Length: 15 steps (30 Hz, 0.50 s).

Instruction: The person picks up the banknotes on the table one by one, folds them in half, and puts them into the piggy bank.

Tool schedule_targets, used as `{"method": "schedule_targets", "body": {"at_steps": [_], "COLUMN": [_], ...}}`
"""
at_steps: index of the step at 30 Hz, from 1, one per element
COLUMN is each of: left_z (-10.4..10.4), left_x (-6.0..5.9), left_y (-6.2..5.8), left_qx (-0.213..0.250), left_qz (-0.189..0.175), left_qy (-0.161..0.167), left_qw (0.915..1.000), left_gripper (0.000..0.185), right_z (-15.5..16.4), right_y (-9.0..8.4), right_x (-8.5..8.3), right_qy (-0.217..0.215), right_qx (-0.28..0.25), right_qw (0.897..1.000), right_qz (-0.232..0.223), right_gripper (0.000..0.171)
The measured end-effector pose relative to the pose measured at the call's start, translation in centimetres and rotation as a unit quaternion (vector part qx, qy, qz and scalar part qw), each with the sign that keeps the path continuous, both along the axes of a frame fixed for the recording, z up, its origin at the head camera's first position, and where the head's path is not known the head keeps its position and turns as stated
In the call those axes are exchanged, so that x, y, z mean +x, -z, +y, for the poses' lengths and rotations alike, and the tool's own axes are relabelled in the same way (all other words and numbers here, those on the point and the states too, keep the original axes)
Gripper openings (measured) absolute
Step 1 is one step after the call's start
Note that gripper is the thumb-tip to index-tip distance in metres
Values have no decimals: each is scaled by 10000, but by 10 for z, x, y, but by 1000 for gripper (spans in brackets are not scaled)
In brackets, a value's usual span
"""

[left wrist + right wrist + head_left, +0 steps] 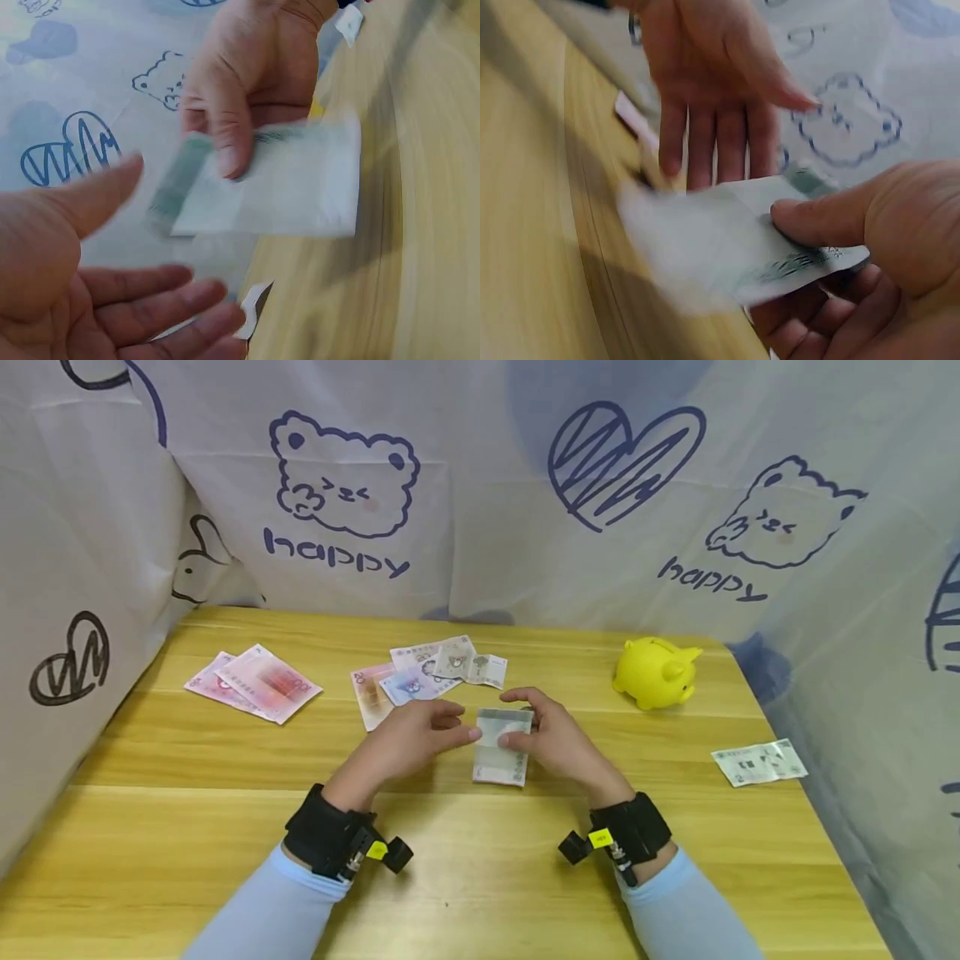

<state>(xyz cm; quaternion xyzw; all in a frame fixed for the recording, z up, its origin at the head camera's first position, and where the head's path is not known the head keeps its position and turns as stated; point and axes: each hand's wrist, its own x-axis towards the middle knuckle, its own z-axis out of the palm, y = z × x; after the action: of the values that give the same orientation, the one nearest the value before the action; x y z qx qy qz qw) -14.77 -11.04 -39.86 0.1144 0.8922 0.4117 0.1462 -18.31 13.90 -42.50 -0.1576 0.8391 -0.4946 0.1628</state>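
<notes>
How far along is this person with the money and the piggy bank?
Nothing looks banked yet. The right hand pinches a folded greenish banknote above the table; the left hand is open beside it. The yellow piggy bank stands apart. Pink notes, a mixed pile and one note remain.

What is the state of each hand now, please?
Left hand: open, fingers straight, holding nothing, beside the folded banknote.
Right hand: pinches the folded banknote between thumb and fingers.

Pale green-and-white banknote (501, 747), yellow piggy bank (654, 673), pink notes (255, 683), honey-yellow striped wooden table (480, 860).
</notes>
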Motion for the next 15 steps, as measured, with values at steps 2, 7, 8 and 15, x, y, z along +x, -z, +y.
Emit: {"method": "schedule_targets", "body": {"at_steps": [2, 7, 8, 15], "left_z": [4, 10, 11, 6], "left_x": [-2, -1, -1, -3], "left_y": [-1, 3, 4, 10], "left_qx": [341, 1399, 1735, 3439], "left_qz": [-278, -404, -349, -121], "left_qy": [-41, -685, -900, -2137], "left_qw": [9990, 9870, 9801, 9143], "left_gripper": [52, 37, 32, 17], "right_z": [-7, -22, -24, -32], "right_y": [-6, -14, -13, -1], "right_x": [7, 19, 20, 20], "right_qy": [-267, -245, -139, 331], "right_qx": [-244, -640, -805, -880], "right_qw": [9993, 9972, 9955, 9915], "right_qz": [-20, -290, -480, -900], "right_gripper": [64, 80, 82, 33]}}
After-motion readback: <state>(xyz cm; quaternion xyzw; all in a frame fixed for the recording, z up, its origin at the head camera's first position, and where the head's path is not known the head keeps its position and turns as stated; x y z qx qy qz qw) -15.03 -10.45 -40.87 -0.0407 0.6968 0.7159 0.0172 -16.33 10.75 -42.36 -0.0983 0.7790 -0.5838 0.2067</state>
